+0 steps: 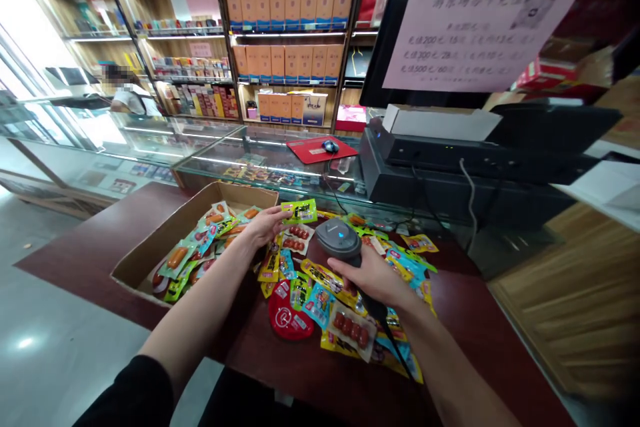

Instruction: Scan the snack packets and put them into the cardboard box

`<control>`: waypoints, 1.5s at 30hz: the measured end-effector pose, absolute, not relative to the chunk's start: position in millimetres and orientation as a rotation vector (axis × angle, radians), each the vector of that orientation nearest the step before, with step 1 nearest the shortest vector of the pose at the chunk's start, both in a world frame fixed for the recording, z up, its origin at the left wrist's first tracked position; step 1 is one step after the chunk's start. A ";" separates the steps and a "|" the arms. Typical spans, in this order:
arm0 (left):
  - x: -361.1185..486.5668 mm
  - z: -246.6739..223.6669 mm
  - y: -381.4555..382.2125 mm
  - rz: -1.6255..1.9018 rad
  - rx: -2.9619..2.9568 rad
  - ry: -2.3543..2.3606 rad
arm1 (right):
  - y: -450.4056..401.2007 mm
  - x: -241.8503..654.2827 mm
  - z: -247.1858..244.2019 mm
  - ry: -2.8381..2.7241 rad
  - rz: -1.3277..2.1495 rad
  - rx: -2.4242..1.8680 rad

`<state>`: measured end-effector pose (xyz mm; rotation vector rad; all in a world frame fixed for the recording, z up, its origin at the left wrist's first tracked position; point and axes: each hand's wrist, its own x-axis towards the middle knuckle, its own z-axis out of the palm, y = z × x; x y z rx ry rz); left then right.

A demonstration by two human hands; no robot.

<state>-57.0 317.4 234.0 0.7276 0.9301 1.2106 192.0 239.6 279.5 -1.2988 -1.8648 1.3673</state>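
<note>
My left hand [270,225] is closed on the end of a small yellow-green snack packet [300,211], held up near the far edge of the table. In my right hand [375,273] is a dark grey barcode scanner [338,239], its handle gripped and a blue light showing on its head. Below both hands a loose pile of snack packets covers the tabletop, among them a clear pack of sausages [351,329], a blue packet [318,305] and a long yellow packet [334,280]. A red round package [289,313] lies at the near side of the pile.
An open cardboard box [150,248] with several sausage packets stands left of the pile. Behind the table runs a glass counter [210,153], bearing a red mouse pad [320,149]. A monitor with a pink paper sign [480,33] stands at right. One person [131,97] is far left.
</note>
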 end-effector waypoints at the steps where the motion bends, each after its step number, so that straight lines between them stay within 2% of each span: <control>1: -56.8 232.6 317.3 1.199 0.760 0.963 | 240.6 192.2 277.3 -1.867 1.377 -1.290; 13: -52.0 234.8 313.8 1.162 0.909 1.130 | 241.9 189.1 273.4 -1.855 1.405 -1.280; 36: -54.2 235.1 314.4 1.160 0.906 1.081 | 238.7 187.8 275.2 -1.885 1.343 -1.271; 45: -101.3 267.5 308.5 1.336 0.889 1.072 | 232.7 189.8 288.9 -1.980 1.288 -1.259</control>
